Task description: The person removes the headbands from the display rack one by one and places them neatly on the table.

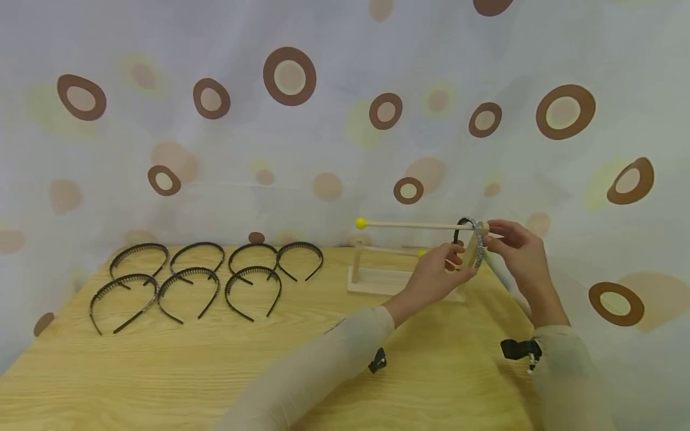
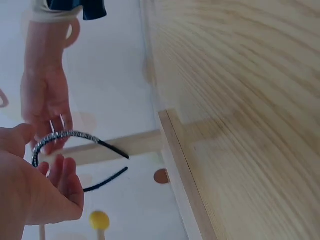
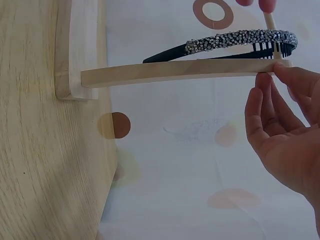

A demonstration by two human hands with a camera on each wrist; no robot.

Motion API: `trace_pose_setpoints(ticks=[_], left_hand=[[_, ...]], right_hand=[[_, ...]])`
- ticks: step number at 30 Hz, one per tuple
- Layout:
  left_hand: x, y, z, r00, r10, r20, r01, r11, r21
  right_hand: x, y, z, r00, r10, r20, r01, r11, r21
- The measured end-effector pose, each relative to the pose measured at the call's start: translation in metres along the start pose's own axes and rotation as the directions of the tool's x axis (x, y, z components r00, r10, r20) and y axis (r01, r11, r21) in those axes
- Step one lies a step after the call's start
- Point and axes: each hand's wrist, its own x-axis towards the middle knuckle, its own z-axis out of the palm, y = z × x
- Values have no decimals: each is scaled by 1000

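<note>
A headband [image 1: 479,248] with a glittery silver outside and black comb teeth inside hangs over the upper rod [image 1: 415,225] of a wooden stand [image 1: 377,281], close to its right upright [image 3: 175,72]. My right hand [image 1: 520,251] pinches the top of that upright where the rod meets it, thumb and fingers at the end. Just left of the headband is my left hand [image 1: 433,272], its fingers loosely curled. In the right wrist view, the left fingertips [image 3: 267,5] appear apart from the headband. The headband's lower part is partly hidden by the left hand in the head view.
Several black toothed headbands [image 1: 253,293] stand in two rows on the left of the wooden table [image 1: 215,371]. A yellow ball [image 1: 360,223] caps the upper rod's left end. The stand also has a lower rod [image 1: 390,250]. A dotted curtain [image 1: 334,137] hangs behind.
</note>
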Motion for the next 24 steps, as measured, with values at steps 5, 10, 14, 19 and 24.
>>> trace_pose_setpoints(ticks=[5,10,14,19,24], left_hand=[[9,8,13,997,-22,-73,23,1000,6],[14,8,23,997,-13,-80,15,999,30],[17,6,27,997,16,-72,-9,996,93],[20,1,29,995,57,-78,-46,989,140],[24,-5,30,994,82,-77,-68,983,170]], right_hand=[[0,-3,1,999,-20,30,22,999,-37],[-3,-1,-4,999,1,44,0,1000,-16],[-3,-1,-5,1000,7,30,-8,999,37],[-2,1,-4,1000,8,21,-10,998,68],[2,4,-2,999,17,40,-18,999,44]])
